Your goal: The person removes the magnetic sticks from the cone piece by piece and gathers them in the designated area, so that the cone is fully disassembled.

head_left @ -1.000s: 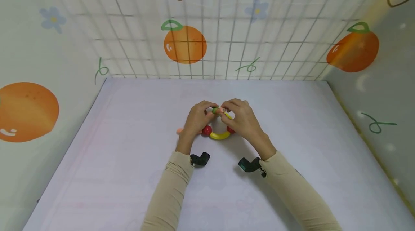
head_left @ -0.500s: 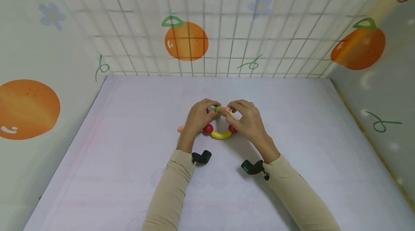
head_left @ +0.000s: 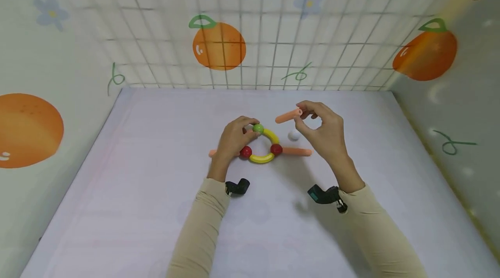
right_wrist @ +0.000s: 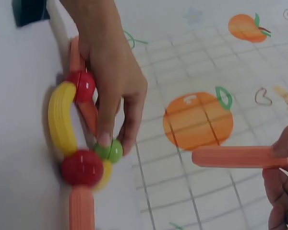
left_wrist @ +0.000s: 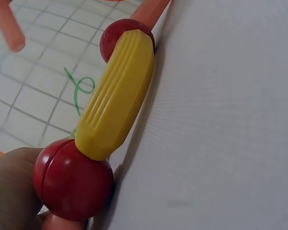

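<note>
My left hand [head_left: 234, 139] pinches a green ball [head_left: 258, 128] at the far side of a ring of toy pieces. The ring has a front curved yellow rod [head_left: 261, 158], another curved yellow rod [head_left: 271, 135] and two red balls [head_left: 276, 149], [left_wrist: 74, 179]. A straight orange rod [head_left: 297, 152] sticks out from the right red ball. Another orange rod [head_left: 212, 153] on the left is mostly hidden by the left hand. Up and to the right, my right hand [head_left: 324, 132] holds a loose orange rod [head_left: 288, 116] by one end, above the table and apart from the ring.
On the table [head_left: 117, 191], a white ball [head_left: 294, 135] lies right of the ring, near the right hand. Behind the table rises a gridded backdrop [head_left: 265, 52] printed with oranges. Printed side walls stand to the left and right.
My right hand has moved right and up with the orange rod, away from the green ball. The white ball and the ring's right orange rod now show. My left hand stays at the green ball.
</note>
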The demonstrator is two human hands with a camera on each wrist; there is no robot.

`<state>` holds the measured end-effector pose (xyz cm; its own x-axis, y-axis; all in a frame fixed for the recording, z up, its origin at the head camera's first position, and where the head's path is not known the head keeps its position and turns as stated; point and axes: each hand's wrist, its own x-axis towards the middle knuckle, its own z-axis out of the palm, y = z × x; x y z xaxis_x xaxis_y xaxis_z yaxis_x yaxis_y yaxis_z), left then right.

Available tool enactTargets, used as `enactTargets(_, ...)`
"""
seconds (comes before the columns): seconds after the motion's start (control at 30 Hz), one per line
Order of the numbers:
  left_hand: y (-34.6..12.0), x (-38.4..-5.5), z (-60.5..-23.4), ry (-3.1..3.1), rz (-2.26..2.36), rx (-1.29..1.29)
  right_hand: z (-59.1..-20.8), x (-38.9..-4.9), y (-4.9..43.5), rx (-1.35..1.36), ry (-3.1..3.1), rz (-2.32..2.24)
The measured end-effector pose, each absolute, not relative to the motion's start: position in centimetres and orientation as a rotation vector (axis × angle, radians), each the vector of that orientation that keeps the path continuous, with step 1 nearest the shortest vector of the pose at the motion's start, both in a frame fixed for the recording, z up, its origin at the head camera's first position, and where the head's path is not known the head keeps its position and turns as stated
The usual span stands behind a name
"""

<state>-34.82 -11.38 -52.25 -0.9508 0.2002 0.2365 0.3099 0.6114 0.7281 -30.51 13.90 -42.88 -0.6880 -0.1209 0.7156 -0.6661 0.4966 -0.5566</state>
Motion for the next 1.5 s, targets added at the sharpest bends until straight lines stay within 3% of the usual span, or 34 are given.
enactTargets(0.63, -11.8, -34.4, -52.5, -2.726, -1.268, -0.391, -46.7, -31.0, 20.8, 0.329, -2.448, 1.285)
enactTargets(1.07, -11.7, -34.4, -52.2, -2.74, -1.246, -0.387, -50.2, -30.9, 21.8, 0.286, -2.667, 1.479)
enactTargets(1.5, -11.3, -34.6, -52.1, -2.743, -1.249, -0.385, -51.3, -32.0, 22.4, 0.28, -2.839, 1.304)
